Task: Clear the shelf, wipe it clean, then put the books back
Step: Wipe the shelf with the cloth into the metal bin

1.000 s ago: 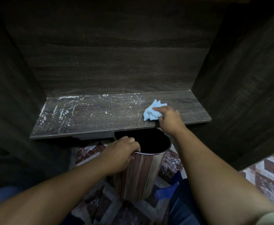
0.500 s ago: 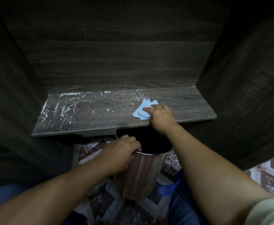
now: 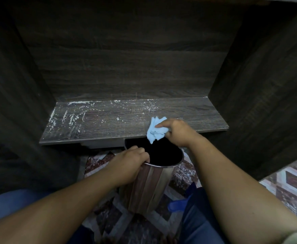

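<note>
the dark wood-grain shelf board [image 3: 109, 127] lies just ahead of both hands, its long axis running left to right. the right hand [image 3: 177, 133] grasps one crumpled light blue cloth [image 3: 155, 132] at the front edge of the board, directly above the open mouth of one shiny metal cylindrical bin [image 3: 149, 187]. the left hand [image 3: 128, 164] grips the bin's rim. the white dusty specks [image 3: 68, 118] lie to the left and back of the cloth, nearer the left hand, so i judge the next sweep goes leftward. no books are in view.
</note>
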Demonstrator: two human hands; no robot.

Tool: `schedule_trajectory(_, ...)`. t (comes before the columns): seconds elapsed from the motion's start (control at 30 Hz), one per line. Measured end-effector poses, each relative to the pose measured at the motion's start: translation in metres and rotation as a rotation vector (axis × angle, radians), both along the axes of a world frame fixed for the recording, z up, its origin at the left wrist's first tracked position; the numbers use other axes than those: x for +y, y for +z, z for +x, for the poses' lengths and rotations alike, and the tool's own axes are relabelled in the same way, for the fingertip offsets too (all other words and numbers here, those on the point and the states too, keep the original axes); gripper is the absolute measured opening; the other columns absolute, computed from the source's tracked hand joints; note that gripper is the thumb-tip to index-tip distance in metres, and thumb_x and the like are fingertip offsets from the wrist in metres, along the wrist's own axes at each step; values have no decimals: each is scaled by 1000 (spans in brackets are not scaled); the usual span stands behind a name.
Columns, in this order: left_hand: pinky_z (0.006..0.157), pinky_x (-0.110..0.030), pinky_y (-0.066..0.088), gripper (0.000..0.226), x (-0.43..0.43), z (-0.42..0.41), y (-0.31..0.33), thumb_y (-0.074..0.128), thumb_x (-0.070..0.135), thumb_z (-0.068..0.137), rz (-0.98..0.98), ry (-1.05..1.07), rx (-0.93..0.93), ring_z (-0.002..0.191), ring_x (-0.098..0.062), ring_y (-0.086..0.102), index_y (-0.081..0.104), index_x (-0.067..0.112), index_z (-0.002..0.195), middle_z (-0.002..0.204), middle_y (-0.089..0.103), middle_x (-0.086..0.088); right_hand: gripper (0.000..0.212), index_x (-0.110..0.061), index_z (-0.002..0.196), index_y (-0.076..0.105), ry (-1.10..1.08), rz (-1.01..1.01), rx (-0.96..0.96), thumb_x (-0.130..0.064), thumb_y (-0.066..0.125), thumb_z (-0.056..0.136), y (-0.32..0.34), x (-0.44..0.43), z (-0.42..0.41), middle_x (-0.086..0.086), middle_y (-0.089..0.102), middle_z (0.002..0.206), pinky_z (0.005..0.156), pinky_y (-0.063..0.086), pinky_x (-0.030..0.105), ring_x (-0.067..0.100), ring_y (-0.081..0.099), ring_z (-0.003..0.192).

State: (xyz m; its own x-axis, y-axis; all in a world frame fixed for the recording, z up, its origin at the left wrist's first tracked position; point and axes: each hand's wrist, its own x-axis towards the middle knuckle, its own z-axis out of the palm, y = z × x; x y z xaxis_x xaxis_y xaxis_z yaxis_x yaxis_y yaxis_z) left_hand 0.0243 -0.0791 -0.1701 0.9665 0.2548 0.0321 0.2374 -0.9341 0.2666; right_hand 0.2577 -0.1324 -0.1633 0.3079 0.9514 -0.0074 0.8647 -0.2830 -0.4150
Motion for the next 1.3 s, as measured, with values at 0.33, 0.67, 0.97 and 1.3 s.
schedule_trajectory(0.33, 87, -34, 42, 20, 5, 3, -6, 54, 17, 90, -22, 12, -19, 104, -16, 44, 55, 22, 109, 104, 50, 3, 57, -36, 148, 31, -246, -204, -197, -18, 46, 96, -19, 9, 13, 4, 27, 156, 109, 30, 42, 36, 33, 130)
schedule_trajectory(0.67, 87, -27, 37, 21, 11, -2, -4, 56, 18, 88, 2, 35, -21, 104, -14, 43, 55, 23, 108, 106, 51, 4, 49, -33, 133, 50, -41, -188, 33, -12, 56, 89, 21, 4, -27, 11, 52, 136, 96, 44, 34, 28, 52, 118)
schedule_trajectory(0.97, 87, -30, 39, 19, 9, -2, -1, 55, 20, 91, 25, 31, 24, 106, -15, 44, 55, 22, 110, 107, 51, 3, 33, -21, 117, 58, -57, -166, -61, -11, 60, 85, 17, -5, -47, 13, 54, 119, 82, 43, 29, 31, 56, 107)
schedule_trajectory(1.3, 89, -32, 41, 20, 8, 0, 1, 54, 21, 91, 18, 42, 39, 106, -16, 44, 55, 23, 110, 108, 51, 3, 35, -23, 119, 60, -102, -155, -42, -14, 60, 85, 21, -1, -49, 12, 60, 120, 88, 49, 34, 30, 58, 107)
